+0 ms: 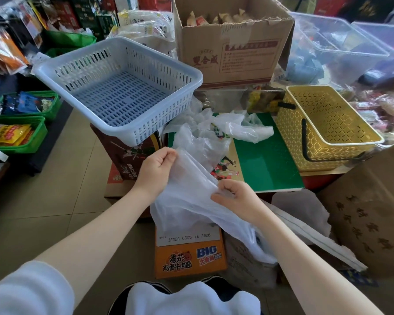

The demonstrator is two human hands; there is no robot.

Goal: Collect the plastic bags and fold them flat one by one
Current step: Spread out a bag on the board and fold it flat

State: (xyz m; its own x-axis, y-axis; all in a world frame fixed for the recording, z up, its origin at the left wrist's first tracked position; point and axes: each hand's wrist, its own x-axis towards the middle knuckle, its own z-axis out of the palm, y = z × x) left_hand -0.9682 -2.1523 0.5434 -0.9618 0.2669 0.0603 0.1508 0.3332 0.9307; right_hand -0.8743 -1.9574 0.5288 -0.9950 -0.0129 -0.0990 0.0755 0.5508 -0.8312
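Note:
A thin translucent white plastic bag (187,201) hangs in the air between my hands, in front of the green carton. My left hand (157,169) pinches its upper edge with curled fingers. My right hand (234,196) grips the bag lower and to the right, bunching the film. The bag's loose end trails down over the orange box. Several more crumpled white plastic bags (225,128) lie in a heap on the green carton (268,160) just behind my hands.
An empty pale blue slotted basket (118,87) sits on a brown carton at the left. A yellow basket (328,128) with a black handle stands at the right. A big open cardboard box (232,42) is behind. An orange noodle box (189,255) lies below. Green trays of snacks line the left.

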